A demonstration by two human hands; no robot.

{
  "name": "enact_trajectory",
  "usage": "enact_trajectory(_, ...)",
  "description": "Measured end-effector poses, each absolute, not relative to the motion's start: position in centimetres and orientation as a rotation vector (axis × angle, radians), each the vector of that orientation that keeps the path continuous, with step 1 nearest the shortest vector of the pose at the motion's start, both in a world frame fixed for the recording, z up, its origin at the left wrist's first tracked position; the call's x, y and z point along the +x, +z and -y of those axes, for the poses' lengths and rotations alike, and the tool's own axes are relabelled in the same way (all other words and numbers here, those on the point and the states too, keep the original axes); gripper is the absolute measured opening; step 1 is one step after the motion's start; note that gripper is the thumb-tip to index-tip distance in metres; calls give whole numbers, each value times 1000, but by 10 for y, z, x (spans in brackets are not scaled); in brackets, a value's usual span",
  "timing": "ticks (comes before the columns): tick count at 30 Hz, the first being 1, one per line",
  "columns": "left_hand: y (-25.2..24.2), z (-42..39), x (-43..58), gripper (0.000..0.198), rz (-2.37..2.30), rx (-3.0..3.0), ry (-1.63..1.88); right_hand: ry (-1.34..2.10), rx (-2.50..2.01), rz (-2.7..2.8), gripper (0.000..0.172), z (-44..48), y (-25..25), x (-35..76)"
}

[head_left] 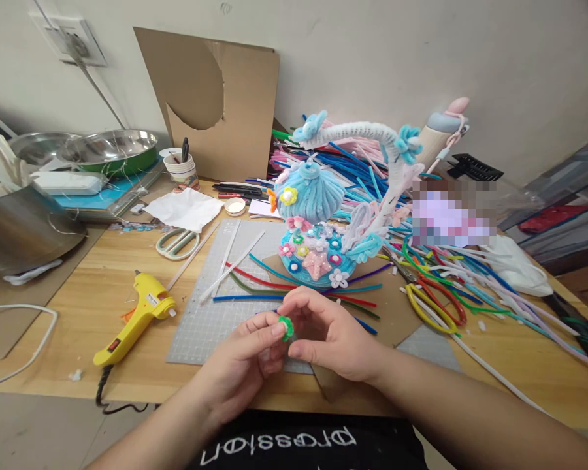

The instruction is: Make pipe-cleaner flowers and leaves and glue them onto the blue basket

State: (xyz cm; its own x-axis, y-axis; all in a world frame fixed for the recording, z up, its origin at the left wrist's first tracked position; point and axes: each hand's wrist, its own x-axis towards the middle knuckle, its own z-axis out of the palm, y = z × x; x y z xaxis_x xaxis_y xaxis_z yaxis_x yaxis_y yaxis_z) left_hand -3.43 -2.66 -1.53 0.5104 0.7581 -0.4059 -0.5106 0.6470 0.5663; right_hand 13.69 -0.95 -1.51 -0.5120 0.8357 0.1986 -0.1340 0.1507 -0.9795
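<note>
Person's L hand (245, 359) pinches a small green fuzzy piece (287, 329) btwn thumb & index finger, over the near part of the grey cutting mat (191, 339); R hand (343, 339) curves just beside it, thumb & fingers wide apart, tho can't tell if any fingertip touches the piece. Several coloured pipe cleaners (245, 299) lie on the mat just beyond the hands, w/ a blue flower-decked craft (311, 196) behind them. Yellow glue gun (137, 323) lies on the wood table (122, 261), L of the mat, nr pale-handled scissors (196, 247).
</note>
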Motion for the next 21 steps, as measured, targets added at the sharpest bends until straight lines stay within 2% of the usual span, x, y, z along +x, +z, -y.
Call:
enact_trajectory(6,-16,27,-32,14,-658,395,763,1327,-757,1669,13,10,-14,138)
enact_trajectory(12,-15,29,-33,11,-677,382,771,1253,-745,1723,22,9,-13,138)
enact_trajectory(21,-16,29,-30,12,-673,447,746,1176,-744,1769,15,10,-13,137)
